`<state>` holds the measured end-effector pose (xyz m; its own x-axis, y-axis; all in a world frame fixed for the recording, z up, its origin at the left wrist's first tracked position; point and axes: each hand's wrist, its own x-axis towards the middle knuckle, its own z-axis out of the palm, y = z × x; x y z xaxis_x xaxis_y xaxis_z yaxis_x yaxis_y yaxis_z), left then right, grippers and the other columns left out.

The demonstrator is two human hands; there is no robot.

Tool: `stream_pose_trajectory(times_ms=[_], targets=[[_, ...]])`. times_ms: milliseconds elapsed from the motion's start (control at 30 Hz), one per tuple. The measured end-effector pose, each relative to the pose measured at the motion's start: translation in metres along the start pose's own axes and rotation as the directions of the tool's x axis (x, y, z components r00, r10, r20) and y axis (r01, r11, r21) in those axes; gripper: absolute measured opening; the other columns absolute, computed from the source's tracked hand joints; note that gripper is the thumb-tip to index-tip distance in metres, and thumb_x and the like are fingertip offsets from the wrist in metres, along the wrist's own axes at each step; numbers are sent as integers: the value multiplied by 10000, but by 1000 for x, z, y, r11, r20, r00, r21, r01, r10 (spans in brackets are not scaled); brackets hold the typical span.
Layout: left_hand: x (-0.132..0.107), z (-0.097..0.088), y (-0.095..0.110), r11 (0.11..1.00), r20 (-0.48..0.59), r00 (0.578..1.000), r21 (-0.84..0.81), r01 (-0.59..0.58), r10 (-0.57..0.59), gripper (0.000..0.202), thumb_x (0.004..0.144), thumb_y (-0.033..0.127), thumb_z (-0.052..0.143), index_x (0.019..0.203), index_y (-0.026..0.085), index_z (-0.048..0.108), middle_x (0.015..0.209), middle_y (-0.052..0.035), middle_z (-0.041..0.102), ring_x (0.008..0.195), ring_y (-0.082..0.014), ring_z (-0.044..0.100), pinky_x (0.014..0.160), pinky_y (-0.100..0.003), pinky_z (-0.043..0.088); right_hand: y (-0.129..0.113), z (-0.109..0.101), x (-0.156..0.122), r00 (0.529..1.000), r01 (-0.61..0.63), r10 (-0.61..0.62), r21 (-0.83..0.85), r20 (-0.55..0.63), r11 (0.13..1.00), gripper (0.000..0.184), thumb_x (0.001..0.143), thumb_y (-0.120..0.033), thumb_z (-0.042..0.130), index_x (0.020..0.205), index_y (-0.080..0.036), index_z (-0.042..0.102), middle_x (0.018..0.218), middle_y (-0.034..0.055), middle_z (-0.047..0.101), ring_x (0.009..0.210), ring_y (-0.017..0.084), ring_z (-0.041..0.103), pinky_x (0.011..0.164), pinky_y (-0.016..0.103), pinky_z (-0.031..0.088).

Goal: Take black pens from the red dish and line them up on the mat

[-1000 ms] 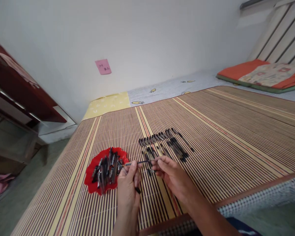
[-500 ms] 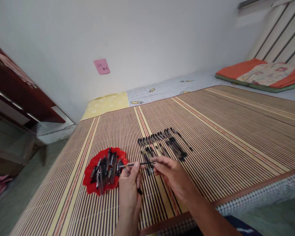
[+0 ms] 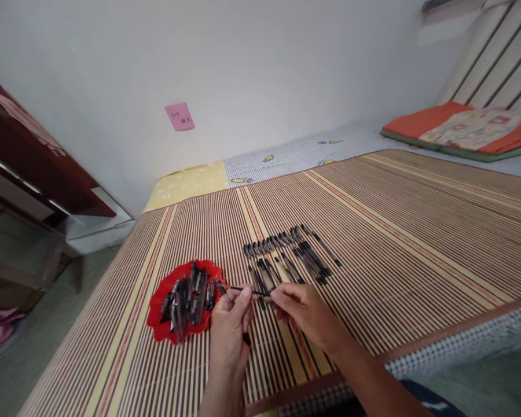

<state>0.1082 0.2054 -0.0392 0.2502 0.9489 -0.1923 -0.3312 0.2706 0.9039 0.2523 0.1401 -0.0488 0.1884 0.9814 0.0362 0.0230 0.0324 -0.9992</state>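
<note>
My left hand (image 3: pixel 232 313) is closed, its thumb pressing a slim dark pen (image 3: pixel 238 288) against the fingers. The pen lies almost level across both hands. At its other end my right hand (image 3: pixel 293 301) pinches it between thumb and fingertips. A dark end (image 3: pixel 246 339) of another slender piece sticks out below my left palm; the remainder is hidden. Left of my hands, a red scalloped bowl (image 3: pixel 153 315) holds many black and clear pen parts (image 3: pixel 191 298). Beyond my hands, pen caps (image 3: pixel 267 244) lie in a row with pens (image 3: pixel 315 263) beneath.
A striped mat (image 3: pixel 373 249) covers the bed, with a brown-bound front edge (image 3: pixel 443 330). Folded orange bedding (image 3: pixel 443 121) lies at the far right. A pink note (image 3: pixel 179 117) is on the white wall behind.
The silvery tip that stuck out left of my left hand no longer shows; a dark end is there instead. My right hand has shifted slightly down and right, its fingers more curled.
</note>
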Motion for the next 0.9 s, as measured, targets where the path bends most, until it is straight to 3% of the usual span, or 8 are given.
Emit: stream_pose_trajectory(times_ms=[100, 200, 367, 467, 567, 700, 900], targets=[[1, -3, 0, 999, 51, 998, 15, 32, -32, 328, 668, 380, 846, 666, 146, 616, 454, 98, 403, 402, -14, 243, 418, -156, 185, 1, 0, -1, 995, 99, -99, -165, 9, 981, 137, 871, -324, 646, 863, -243, 757, 822, 27, 667, 793, 180, 604, 724, 294, 446], [0, -2, -2, 998, 76, 995, 41, 54, -57, 359, 654, 381, 857, 616, 145, 588, 441, 96, 397, 398, -13, 246, 419, -156, 190, 3, 8, -2, 995, 100, -98, -173, 20, 980, 129, 823, -191, 660, 874, -254, 759, 841, 17, 674, 815, 184, 608, 742, 297, 441], [-2, 6, -1, 996, 48, 996, -45, 82, -79, 439, 741, 534, 752, 870, 120, 686, 548, 54, 493, 435, -31, 335, 410, -151, 227, 2, 16, -2, 1000, 31, -30, -175, 6, 984, 108, 783, -141, 641, 746, -218, 707, 766, -5, 629, 745, 163, 589, 694, 281, 417], [0, 7, -2, 972, 44, 988, -181, 151, -146, 427, 788, 523, 701, 914, 116, 672, 650, -5, 575, 502, -64, 435, 419, -162, 281, 1, -5, 2, 997, 20, -34, -188, -69, 982, 89, 805, -211, 625, 789, -209, 714, 815, 16, 660, 795, 187, 621, 731, 299, 438], [5, 1, -5, 958, 8, 986, -238, 161, -164, 297, 782, 398, 715, 874, 119, 669, 652, -9, 588, 489, -69, 429, 438, -179, 329, 3, -41, 6, 969, -32, -42, -288, -245, 957, 170, 842, -311, 585, 857, -201, 713, 835, 47, 691, 793, 221, 630, 709, 323, 447], [9, -7, -9, 970, -29, 983, -173, 171, -179, 275, 719, 330, 769, 874, 112, 699, 687, -14, 616, 527, -75, 481, 470, -180, 369, 12, -72, 10, 921, -165, -84, -577, -380, 800, 195, 882, -316, 528, 888, -177, 665, 818, 89, 678, 741, 236, 615, 629, 321, 412], [6, -3, -6, 972, -7, 977, -109, 210, -212, 451, 597, 340, 882, 955, 104, 743, 708, -2, 631, 586, -65, 521, 512, -153, 389, 18, -57, 15, 937, -297, -33, -839, -349, 457, 159, 903, -165, 535, 1038, -166, 617, 969, 106, 686, 842, 224, 655, 647, 290, 381]])
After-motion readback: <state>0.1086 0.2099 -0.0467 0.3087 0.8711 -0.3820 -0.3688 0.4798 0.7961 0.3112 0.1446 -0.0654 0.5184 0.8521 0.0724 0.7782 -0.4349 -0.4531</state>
